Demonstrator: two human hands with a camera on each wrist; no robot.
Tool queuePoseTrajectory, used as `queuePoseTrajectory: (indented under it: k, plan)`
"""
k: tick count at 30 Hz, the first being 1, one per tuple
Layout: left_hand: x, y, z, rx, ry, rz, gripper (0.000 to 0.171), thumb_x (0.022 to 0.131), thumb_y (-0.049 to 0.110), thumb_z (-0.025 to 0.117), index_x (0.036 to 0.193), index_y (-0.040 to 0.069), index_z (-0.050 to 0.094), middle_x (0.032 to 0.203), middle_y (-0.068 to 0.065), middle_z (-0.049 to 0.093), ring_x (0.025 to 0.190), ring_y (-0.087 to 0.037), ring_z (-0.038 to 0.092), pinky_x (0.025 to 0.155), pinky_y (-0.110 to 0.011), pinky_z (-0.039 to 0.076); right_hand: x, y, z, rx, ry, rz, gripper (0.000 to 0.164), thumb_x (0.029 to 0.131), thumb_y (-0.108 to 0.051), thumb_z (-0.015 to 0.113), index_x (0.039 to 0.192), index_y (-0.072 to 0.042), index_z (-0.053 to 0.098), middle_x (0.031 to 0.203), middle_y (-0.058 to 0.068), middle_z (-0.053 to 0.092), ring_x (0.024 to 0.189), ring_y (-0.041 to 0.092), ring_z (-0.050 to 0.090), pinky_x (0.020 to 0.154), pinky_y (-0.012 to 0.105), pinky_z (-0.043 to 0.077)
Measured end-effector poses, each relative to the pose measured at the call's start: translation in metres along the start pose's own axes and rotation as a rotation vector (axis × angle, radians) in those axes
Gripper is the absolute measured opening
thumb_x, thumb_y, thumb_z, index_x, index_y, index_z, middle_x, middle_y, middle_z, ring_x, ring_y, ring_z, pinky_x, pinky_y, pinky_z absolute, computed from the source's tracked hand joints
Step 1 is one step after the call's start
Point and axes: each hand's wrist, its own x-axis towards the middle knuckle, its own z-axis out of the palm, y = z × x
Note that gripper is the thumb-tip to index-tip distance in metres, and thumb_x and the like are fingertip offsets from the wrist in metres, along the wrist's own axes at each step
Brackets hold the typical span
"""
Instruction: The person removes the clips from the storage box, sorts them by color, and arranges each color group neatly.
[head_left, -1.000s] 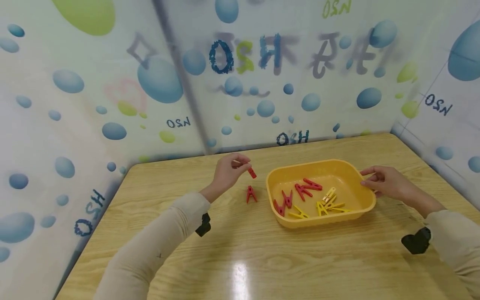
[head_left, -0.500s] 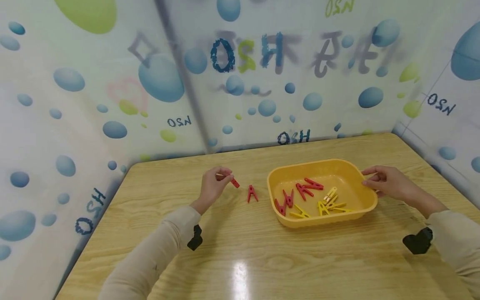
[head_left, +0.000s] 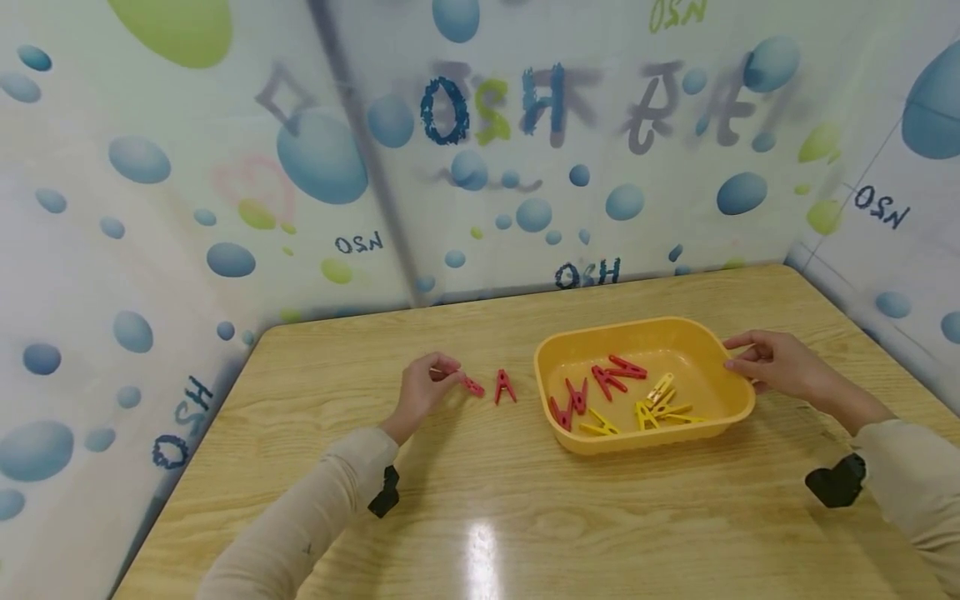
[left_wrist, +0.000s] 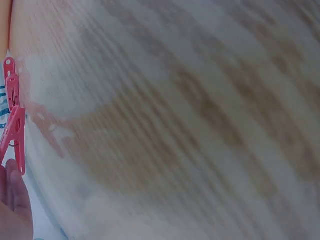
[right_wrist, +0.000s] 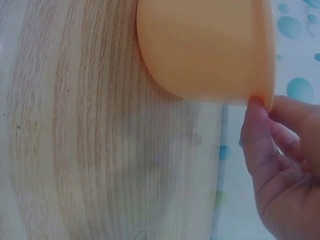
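My left hand (head_left: pixel 427 387) pinches a red clothespin (head_left: pixel 472 386) by one end, low over the table. Just right of it, a second red clothespin (head_left: pixel 505 387) lies on the wood. In the left wrist view, the fingertips meet the legs of the pinched clothespin (left_wrist: pixel 18 127), with the other clothespin (left_wrist: pixel 11 82) beyond it. An orange-yellow plastic basket (head_left: pixel 645 446) stands to the right, holding several red clothespins (head_left: pixel 607 382) and several yellow clothespins (head_left: pixel 660 390). My right hand (head_left: pixel 776 364) pinches the basket's right rim, with thumb and fingers on either side (right_wrist: pixel 285 160).
The wooden table (head_left: pixel 420 517) ends at a wall sheet (head_left: pixel 525 242) printed with blue and green drops behind it. The basket's near wall (right_wrist: pixel 205 55) fills the top of the right wrist view. Dark patches (head_left: pixel 836 482) show beneath both wrists.
My left hand has moved left and down with the red clothespin, bringing it beside the one on the table. My right hand stays at the basket's rim.
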Motion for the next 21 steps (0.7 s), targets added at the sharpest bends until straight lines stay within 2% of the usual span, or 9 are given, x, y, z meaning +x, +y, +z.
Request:
queuePoseTrajectory:
  k: [7, 13, 21]
  plan:
    - [-0.005, -0.001, -0.005, 0.059, -0.041, -0.024, 0.007, 0.075, 0.004, 0.07, 0.078, 0.001, 0.064, 0.074, -0.006, 0.061, 0.066, -0.017, 0.056, 0.061, -0.027, 0.046, 0.0, 0.001, 0.0, 0.004, 0.006, -0.009, 0.049, 0.09, -0.018, 0.053, 0.122, 0.014, 0.036, 0.089, 0.015, 0.058, 0.071, 0.018, 0.059, 0.061, 0.033, 0.051]
    - [-0.01, -0.005, -0.01, 0.067, -0.111, -0.064, 0.009, 0.074, 0.008, 0.071, 0.078, 0.003, 0.064, 0.071, -0.003, 0.06, 0.061, -0.014, 0.052, 0.052, -0.025, 0.042, 0.0, 0.0, 0.0, 0.005, 0.005, 0.001, 0.05, 0.089, -0.02, 0.054, 0.122, 0.014, 0.036, 0.09, 0.016, 0.058, 0.071, 0.019, 0.059, 0.061, 0.032, 0.051]
    - [-0.017, -0.004, -0.008, 0.104, -0.182, -0.075, 0.009, 0.074, 0.008, 0.071, 0.076, 0.005, 0.063, 0.068, -0.004, 0.058, 0.061, -0.016, 0.053, 0.057, -0.027, 0.043, -0.001, 0.0, -0.001, 0.009, -0.001, 0.007, 0.056, 0.088, -0.026, 0.056, 0.122, 0.013, 0.036, 0.09, 0.016, 0.057, 0.072, 0.02, 0.059, 0.061, 0.031, 0.051]
